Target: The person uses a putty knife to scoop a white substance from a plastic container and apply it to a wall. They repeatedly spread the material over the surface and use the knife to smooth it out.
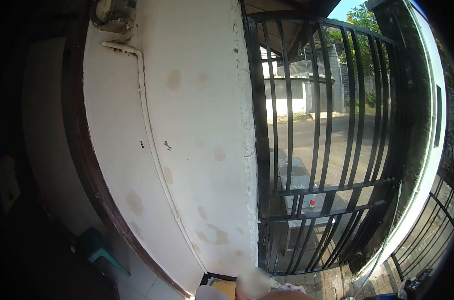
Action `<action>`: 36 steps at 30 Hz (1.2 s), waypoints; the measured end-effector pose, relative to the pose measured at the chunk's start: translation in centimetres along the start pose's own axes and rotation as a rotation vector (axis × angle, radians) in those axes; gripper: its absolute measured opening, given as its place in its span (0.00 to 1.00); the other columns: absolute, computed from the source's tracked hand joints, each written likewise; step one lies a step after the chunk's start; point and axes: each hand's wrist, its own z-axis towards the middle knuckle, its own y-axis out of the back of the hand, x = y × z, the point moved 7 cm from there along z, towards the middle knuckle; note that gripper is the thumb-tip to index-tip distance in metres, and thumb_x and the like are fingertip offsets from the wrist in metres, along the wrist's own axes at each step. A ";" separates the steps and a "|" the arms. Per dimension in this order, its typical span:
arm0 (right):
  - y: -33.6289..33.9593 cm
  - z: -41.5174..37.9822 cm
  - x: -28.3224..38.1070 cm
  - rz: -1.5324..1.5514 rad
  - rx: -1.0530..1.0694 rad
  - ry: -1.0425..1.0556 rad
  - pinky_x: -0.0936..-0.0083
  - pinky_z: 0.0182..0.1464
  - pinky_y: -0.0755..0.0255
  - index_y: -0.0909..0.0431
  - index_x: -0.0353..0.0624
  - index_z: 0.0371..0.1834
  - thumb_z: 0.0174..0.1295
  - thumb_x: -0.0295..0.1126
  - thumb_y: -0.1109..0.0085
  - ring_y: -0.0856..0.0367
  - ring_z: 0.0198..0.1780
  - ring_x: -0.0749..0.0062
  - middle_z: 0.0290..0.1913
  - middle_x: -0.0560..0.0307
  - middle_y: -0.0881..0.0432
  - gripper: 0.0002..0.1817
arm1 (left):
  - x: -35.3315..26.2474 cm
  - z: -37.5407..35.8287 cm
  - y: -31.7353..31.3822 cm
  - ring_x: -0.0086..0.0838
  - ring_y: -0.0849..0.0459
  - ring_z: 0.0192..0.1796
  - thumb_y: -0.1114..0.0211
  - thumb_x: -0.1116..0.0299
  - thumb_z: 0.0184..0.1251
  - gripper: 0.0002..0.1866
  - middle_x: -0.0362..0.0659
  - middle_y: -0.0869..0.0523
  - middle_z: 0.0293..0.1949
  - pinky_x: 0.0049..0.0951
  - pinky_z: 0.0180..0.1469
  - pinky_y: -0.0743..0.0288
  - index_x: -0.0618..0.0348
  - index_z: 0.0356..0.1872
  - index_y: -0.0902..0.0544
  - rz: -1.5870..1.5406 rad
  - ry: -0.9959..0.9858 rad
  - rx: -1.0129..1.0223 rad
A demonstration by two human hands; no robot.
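Neither of my hands shows clearly. At the bottom edge, a blurred pale rounded shape [253, 283] sits against a strip of bare skin [287, 296], and I cannot tell which part of a body this is. Left of it a second pale rounded shape [207, 293] is cut off by the frame. Between the two lies a yellowish surface [224, 288] at the foot of the wall. Just right of the skin is a crumpled light cloth-like thing [294, 288].
A white wall [202, 125] with patchy stains carries a thin white pipe [149, 120]. On the right stands a black barred gate [332, 190]; behind it, a bottle with a red label [313, 201] and a road [307, 132]. A green plastic stool [104, 255] is at lower left.
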 end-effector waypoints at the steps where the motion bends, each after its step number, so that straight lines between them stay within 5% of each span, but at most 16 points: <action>1: -1.0 0.1 0.2 -0.017 0.025 0.010 0.64 0.70 0.25 0.23 0.32 0.61 0.70 0.19 0.47 0.19 0.64 0.60 0.60 0.50 0.17 0.17 | 0.0 0.0 0.2 0.57 0.30 0.74 0.57 0.28 0.67 0.42 0.48 0.27 0.74 0.69 0.69 0.36 0.42 0.74 0.27 -0.001 -0.001 -0.001; 6: -1.9 3.2 -3.3 -0.275 0.190 -0.034 0.66 0.71 0.27 0.23 0.32 0.62 0.71 0.23 0.46 0.20 0.65 0.62 0.61 0.50 0.17 0.17 | -0.5 -0.1 0.6 0.56 0.30 0.74 0.57 0.29 0.68 0.41 0.48 0.27 0.74 0.69 0.69 0.36 0.42 0.74 0.27 -0.010 -0.011 -0.003; 14: -11.7 3.2 -0.4 -0.151 0.228 -0.005 0.57 0.47 0.11 0.23 0.27 0.43 0.59 0.22 0.38 0.11 0.44 0.46 0.50 0.28 0.16 0.11 | -0.5 -0.2 1.7 0.56 0.30 0.74 0.58 0.29 0.68 0.41 0.48 0.27 0.74 0.70 0.70 0.37 0.42 0.74 0.27 0.004 -0.023 -0.011; 19: -18.3 -0.5 2.8 -0.093 0.260 -0.120 0.62 0.52 0.16 0.22 0.30 0.46 0.62 0.23 0.36 0.14 0.49 0.56 0.56 0.35 0.18 0.11 | -0.8 1.0 2.3 0.55 0.30 0.73 0.58 0.27 0.67 0.42 0.46 0.27 0.73 0.70 0.69 0.37 0.41 0.74 0.27 0.012 -0.035 0.079; 21: -17.5 -1.1 2.7 -0.136 0.226 -0.121 0.63 0.52 0.18 0.22 0.31 0.46 0.62 0.27 0.35 0.14 0.47 0.56 0.56 0.35 0.19 0.13 | -0.5 1.8 4.0 0.54 0.29 0.73 0.59 0.26 0.66 0.42 0.45 0.27 0.73 0.69 0.69 0.36 0.39 0.73 0.27 -0.012 -0.003 -0.049; 36: -14.3 -2.5 6.1 -0.107 0.129 0.009 0.64 0.52 0.18 0.23 0.34 0.50 0.61 0.29 0.31 0.15 0.52 0.58 0.59 0.39 0.19 0.17 | 1.8 3.1 2.4 0.48 0.29 0.74 0.51 0.24 0.62 0.43 0.40 0.26 0.73 0.62 0.72 0.38 0.38 0.73 0.27 0.000 0.036 -0.027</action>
